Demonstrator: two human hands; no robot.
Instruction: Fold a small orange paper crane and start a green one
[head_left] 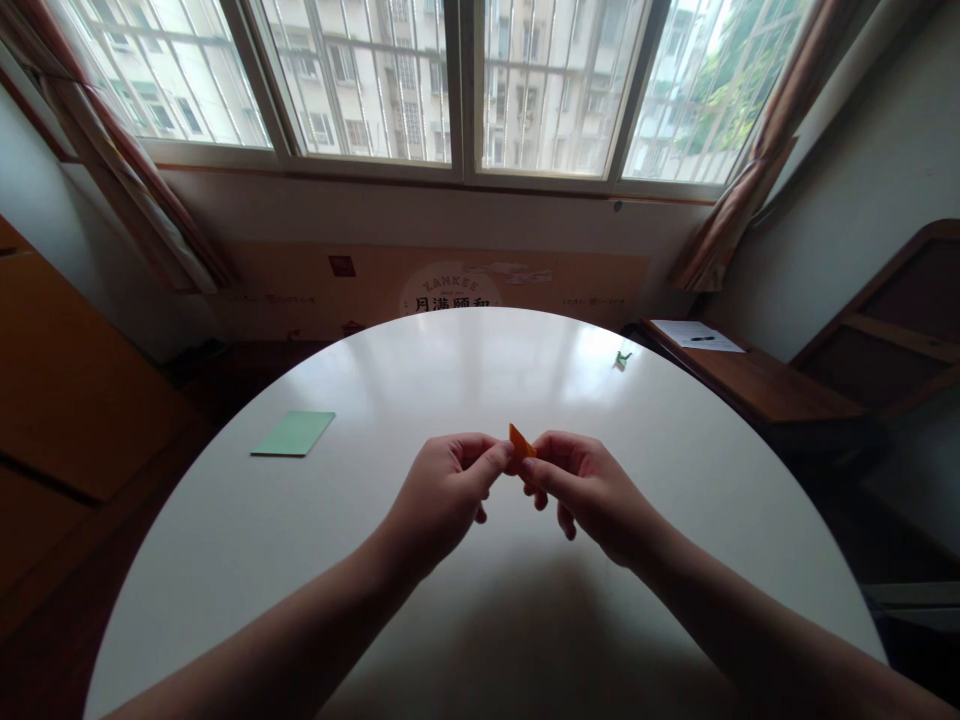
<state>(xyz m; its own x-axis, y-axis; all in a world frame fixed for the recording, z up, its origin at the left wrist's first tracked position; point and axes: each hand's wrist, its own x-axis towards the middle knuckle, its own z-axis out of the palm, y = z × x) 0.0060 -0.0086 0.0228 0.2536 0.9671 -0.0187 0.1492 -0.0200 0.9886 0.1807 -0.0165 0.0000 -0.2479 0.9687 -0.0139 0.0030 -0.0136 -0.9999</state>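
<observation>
orange paper [520,441] pinched between both hands' fingertips, tip protruding upward.

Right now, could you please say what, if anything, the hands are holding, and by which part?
The left hand and right hand pinch a small orange folded piece by its lower end.

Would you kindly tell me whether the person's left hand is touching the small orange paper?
Touching. The head view shows the left hand pinching the orange paper at its lower edge, and the right hand pinches it too.
</observation>
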